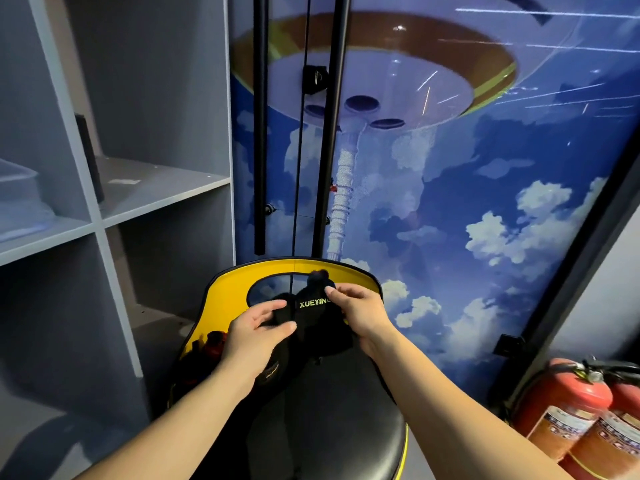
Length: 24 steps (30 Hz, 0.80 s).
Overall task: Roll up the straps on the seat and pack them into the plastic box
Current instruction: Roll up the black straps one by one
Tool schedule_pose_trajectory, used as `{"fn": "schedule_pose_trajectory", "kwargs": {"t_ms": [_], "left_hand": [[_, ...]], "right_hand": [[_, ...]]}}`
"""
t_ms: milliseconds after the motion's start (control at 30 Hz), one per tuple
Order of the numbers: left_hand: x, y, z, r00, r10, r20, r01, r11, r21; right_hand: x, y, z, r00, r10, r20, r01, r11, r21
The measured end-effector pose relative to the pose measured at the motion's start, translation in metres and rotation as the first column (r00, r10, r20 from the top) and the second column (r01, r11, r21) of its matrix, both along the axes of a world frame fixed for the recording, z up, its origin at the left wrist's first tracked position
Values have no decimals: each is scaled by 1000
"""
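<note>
Both hands are on the black strap (313, 308) at the seat (332, 441) back: left hand (258, 336) pinches its lower fold, right hand (360, 311) grips the lettered end. The plastic box (20, 199) sits on the shelf (162, 192), well apart.

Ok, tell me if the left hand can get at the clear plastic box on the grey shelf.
Probably not yet: the left hand grips the black strap; the box sits unobstructed.
</note>
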<state>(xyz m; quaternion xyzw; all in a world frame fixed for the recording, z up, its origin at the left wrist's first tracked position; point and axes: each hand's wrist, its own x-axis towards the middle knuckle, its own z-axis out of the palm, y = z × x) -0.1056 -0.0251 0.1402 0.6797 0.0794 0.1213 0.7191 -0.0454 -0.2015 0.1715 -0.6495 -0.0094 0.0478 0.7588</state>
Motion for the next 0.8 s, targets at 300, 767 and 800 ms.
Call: {"fn": "schedule_pose_trajectory", "kwargs": {"t_ms": [300, 767, 800], "left_hand": [[3, 12, 40, 998, 44, 54, -35, 988, -149], [-14, -9, 47, 999, 12, 47, -10, 999, -42], [-15, -12, 48, 999, 6, 50, -5, 1000, -17]], "right_hand": [[-23, -17, 5, 958, 101, 268, -85, 994, -73], [-44, -19, 8, 971, 147, 186, -183, 964, 193], [-45, -18, 7, 971, 156, 183, -191, 962, 197]]}}
